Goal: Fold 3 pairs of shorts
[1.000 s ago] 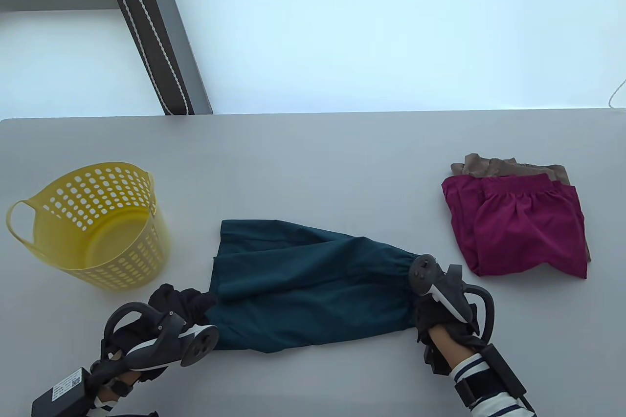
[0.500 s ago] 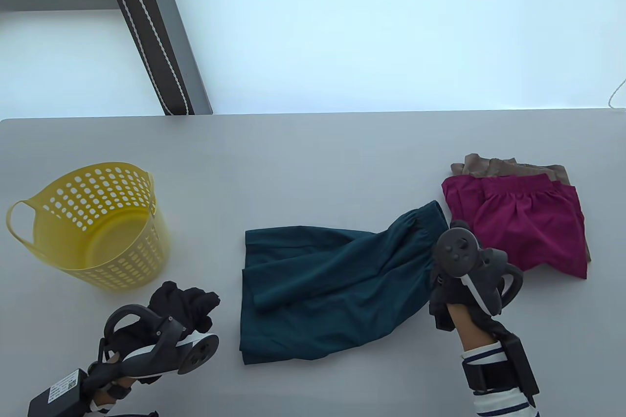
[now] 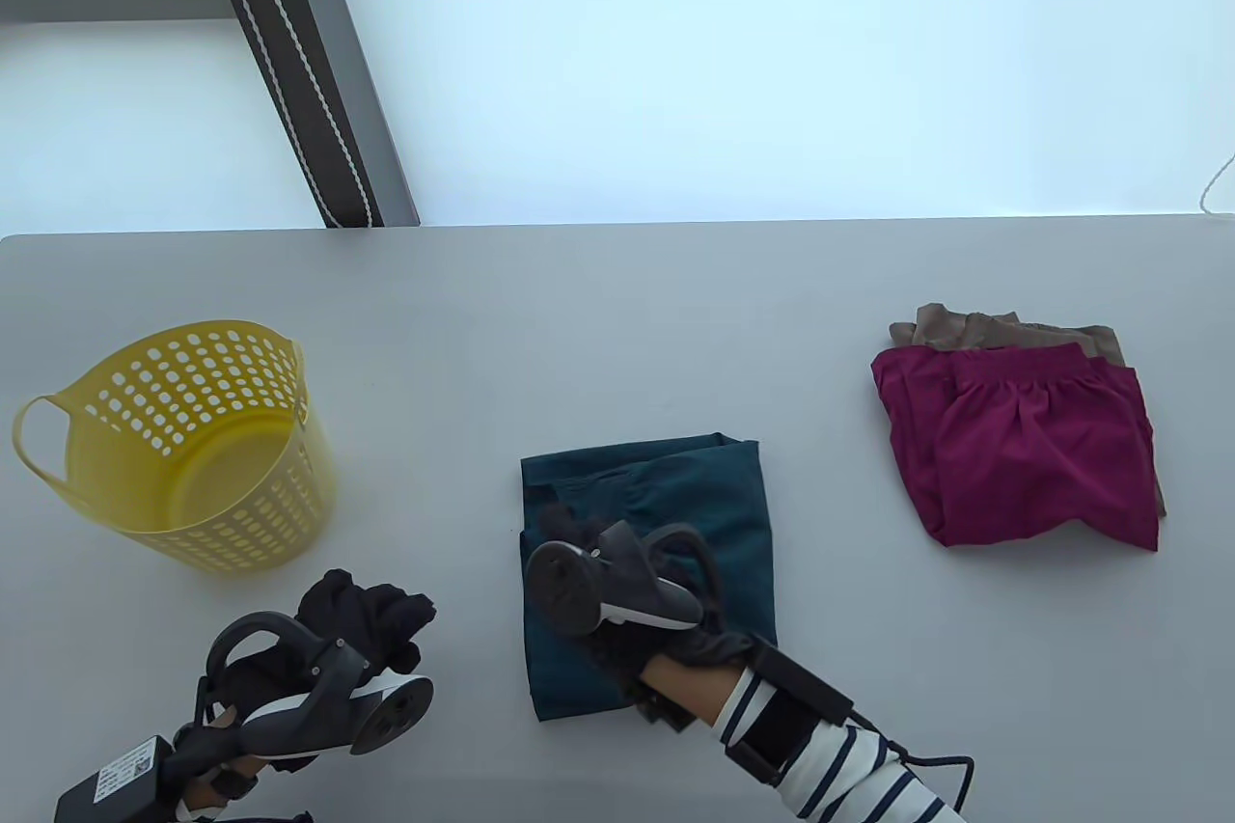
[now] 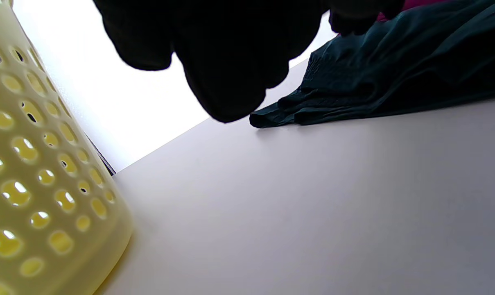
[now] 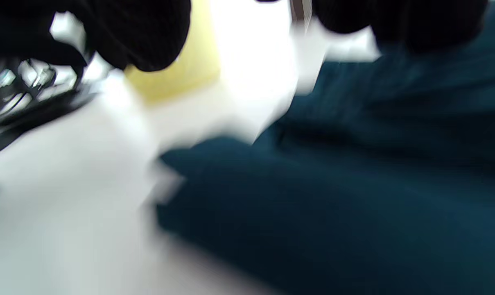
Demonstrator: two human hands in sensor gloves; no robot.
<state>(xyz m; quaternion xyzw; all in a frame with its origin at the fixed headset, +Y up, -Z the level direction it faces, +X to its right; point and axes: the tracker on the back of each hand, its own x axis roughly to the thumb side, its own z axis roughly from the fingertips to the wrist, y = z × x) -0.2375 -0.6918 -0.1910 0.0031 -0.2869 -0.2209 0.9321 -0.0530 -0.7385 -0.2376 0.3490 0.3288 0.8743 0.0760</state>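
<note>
The teal shorts (image 3: 695, 514) (image 4: 394, 73) lie folded in half at the table's front centre. My right hand (image 3: 569, 524) rests over their left part, its fingers (image 5: 141, 32) on the top layer. The right wrist view is blurred, so whether it still pinches the cloth is unclear. My left hand (image 3: 376, 616) hovers at the front left, apart from the shorts; its fingers (image 4: 231, 61) are loosely curled and hold nothing. Magenta shorts (image 3: 1023, 447) lie folded on top of tan shorts (image 3: 1003, 331) at the right.
A yellow perforated basket (image 3: 193, 437) (image 4: 34, 164) stands on the grey table (image 3: 579, 331) at the left, close to my left hand. A dark slanted post (image 3: 289, 61) with a white cord stands beyond the table's far edge.
My right hand carried the waistband end of the teal shorts up and over to the left, doubling them into a compact rectangle. The left hand let go of their left end and stayed put.
</note>
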